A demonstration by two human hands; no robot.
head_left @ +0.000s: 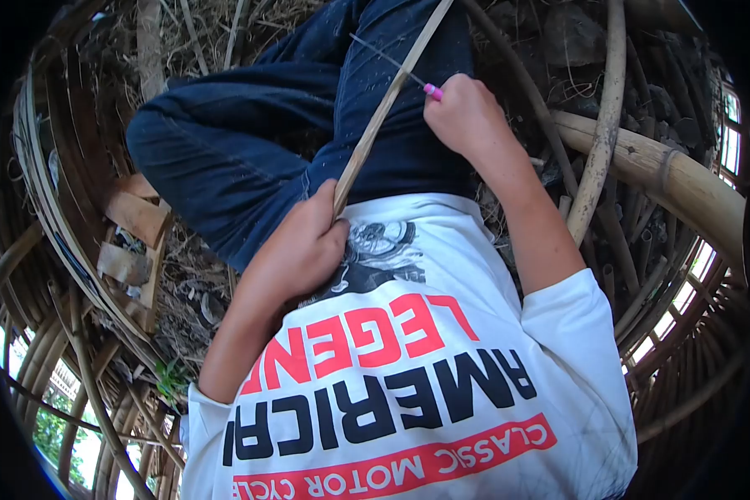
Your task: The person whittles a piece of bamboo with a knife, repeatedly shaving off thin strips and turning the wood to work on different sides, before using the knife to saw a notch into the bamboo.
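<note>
Left hand [308,237]: closed around long, pale wooden strip [373,133], extending toward one o'clock.
Right hand [468,117]: gripping thin, pink-handled metal blade [383,57]; strip at ten o'clock.

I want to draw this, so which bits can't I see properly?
All in the head view:
- Top end of the wood strip: cut off by the top edge.
- Its bottom end: hidden by the left hand.
- Most of the knife's pink handle: hidden in the right hand.
- Last letters on the shirt's lowest red band: cut off by the bottom edge.
</note>
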